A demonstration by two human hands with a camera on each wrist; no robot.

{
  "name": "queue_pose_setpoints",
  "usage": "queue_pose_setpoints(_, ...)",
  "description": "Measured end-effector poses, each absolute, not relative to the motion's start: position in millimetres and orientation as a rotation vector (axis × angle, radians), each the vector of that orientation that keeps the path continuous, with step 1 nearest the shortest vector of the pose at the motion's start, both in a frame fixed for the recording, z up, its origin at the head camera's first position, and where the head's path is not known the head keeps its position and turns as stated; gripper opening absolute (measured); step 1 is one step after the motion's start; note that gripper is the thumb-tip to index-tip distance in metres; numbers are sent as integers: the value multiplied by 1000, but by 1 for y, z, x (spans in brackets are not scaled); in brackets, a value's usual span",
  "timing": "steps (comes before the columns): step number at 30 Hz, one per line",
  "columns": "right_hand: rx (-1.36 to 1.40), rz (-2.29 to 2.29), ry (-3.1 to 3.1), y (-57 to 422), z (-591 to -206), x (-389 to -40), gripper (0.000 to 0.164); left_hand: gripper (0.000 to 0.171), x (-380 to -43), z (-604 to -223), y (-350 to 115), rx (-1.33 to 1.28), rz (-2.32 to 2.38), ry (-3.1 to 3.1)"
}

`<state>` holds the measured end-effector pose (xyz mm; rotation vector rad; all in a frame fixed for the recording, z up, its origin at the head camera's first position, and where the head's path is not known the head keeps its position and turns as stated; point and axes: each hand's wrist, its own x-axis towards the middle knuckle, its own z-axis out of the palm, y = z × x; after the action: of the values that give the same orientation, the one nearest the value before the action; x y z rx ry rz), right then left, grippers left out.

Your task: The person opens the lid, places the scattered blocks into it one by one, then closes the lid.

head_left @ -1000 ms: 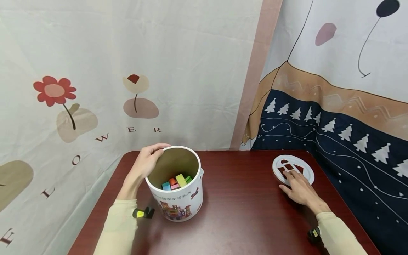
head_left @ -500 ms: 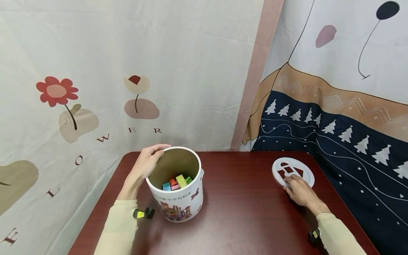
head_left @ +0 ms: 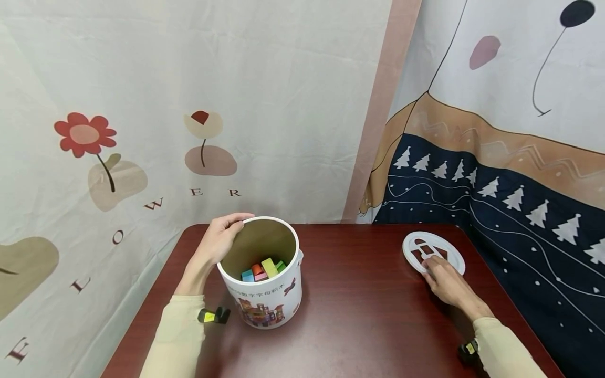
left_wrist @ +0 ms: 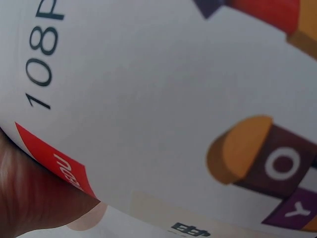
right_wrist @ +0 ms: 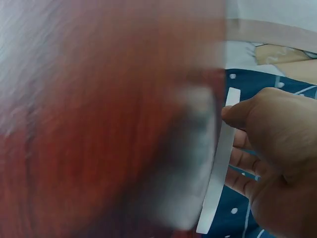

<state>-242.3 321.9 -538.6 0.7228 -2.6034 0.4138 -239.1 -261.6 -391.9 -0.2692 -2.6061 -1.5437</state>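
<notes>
A white plastic bucket (head_left: 243, 296) printed with colourful blocks stands at the left of the table. Several coloured toy blocks (head_left: 269, 268) lie at its bottom. My left hand (head_left: 218, 240) grips the bucket's far left rim; the left wrist view is mostly filled by the printed bucket wall (left_wrist: 138, 99). At the right, my right hand (head_left: 446, 283) pinches the near edge of a round white lid (head_left: 456, 257) with shaped cut-outs. In the right wrist view the thumb presses the lid's edge (right_wrist: 218, 173), with fingers on its other side.
The dark red wooden table (head_left: 354, 294) carries the bucket and lid, with a wide gap between them. A patterned curtain (head_left: 283, 105) hangs behind the table and continues down its right side.
My right hand has drawn its fingers in from the lid's cut-outs and now pinches the near edge, which looks slightly raised. The left hand and bucket stay put.
</notes>
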Motion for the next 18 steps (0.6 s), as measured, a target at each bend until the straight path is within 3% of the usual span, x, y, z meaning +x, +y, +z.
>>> queue_pose_setpoints(18, 864, 539, -2378, 252, -456, -228, 18, 33, -239, -391, -262, -273, -1559, -2602)
